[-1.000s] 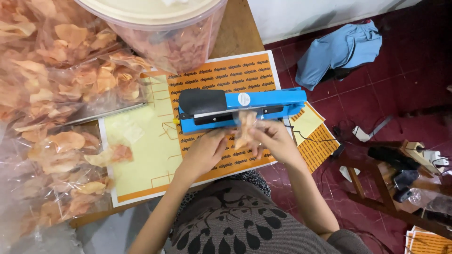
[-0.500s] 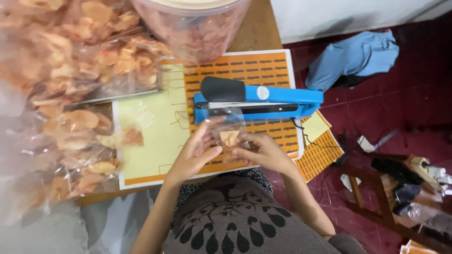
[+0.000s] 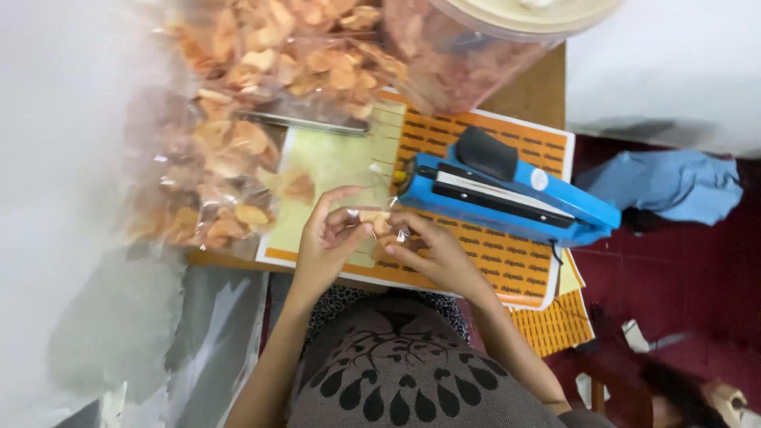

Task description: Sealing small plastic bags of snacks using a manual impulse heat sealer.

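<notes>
Small clear chip packet (image 3: pixel 379 228) pinched between left hand (image 3: pixel 329 242) and right hand (image 3: pixel 432 254), over yellow-orange sheet (image 3: pixel 337 170) – blue heat sealer (image 3: pixel 507 190) just beyond. Bagged chips (image 3: pixel 226 150) piled left, big plastic tub (image 3: pixel 476 47) behind – nothing blocking hands.

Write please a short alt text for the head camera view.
Both hands, left hand and right hand, hold a small clear bag of chips over a printed sheet, beside a blue sealing machine and big chip bags.
</notes>
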